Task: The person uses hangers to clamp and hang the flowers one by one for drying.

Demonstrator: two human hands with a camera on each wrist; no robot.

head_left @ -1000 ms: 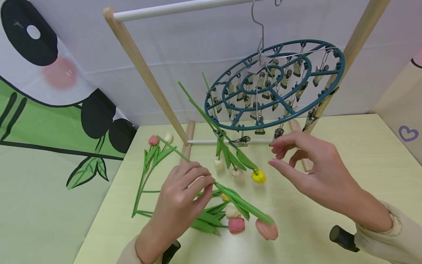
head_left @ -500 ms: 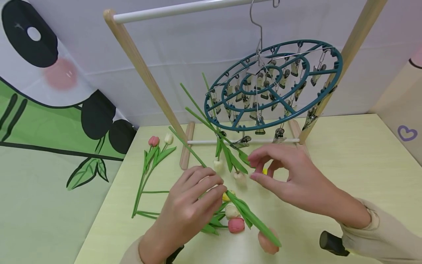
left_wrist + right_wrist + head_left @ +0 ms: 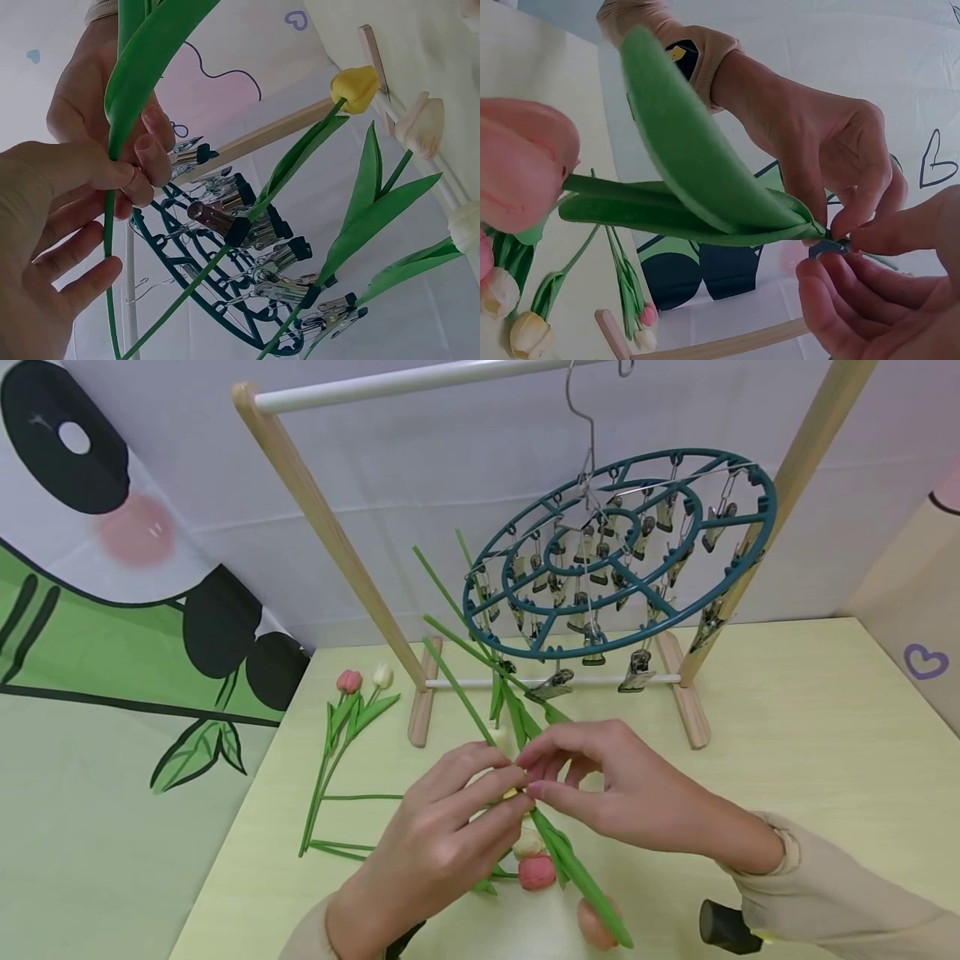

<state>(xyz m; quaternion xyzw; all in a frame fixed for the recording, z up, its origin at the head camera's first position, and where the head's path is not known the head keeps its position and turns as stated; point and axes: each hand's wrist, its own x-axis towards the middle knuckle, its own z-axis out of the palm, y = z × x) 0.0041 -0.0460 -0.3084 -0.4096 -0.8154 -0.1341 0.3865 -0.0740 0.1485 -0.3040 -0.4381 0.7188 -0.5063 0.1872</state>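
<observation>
Below the teal hanger (image 3: 637, 582), a left hand (image 3: 450, 831) pinched a peach tulip (image 3: 591, 927)

Lower than the hanger and out in front of it, the tulip slanted, its flower end pointing down and away, its green stem (image 3: 460, 693) rising toward the hanger's left side. The left hand had thumb and fingertips closed on that stem just beside the base of the leaves (image 3: 705, 172), while its remaining fingers stood loosely apart. Also below the hanger, the right hand (image 3: 615, 789) was bent inward, thumb and fingertips nearly together against the left fingertips; whether it pinched the stem too could not be told.

Overhead, a wire hook (image 3: 592, 443) held the hanger from a white rod (image 3: 420, 375), with a wooden post (image 3: 322, 518) to the hanger's left. Metal clips (image 3: 637, 672) dangled beneath its rings. Three of them, on the left part of the hanger, gripped stems of a yellow tulip (image 3: 354, 88), an off-white tulip (image 3: 421, 126) and a white tulip (image 3: 466, 225), all hanging flower down.

Left of the hanger and lower, a rose tulip (image 3: 348, 682) and a white bud (image 3: 382, 676) lay on the pale table (image 3: 810, 735). In front of the hanger, partly behind the hands, lay a pink tulip (image 3: 537, 872) and a cream tulip (image 3: 529, 843).
</observation>
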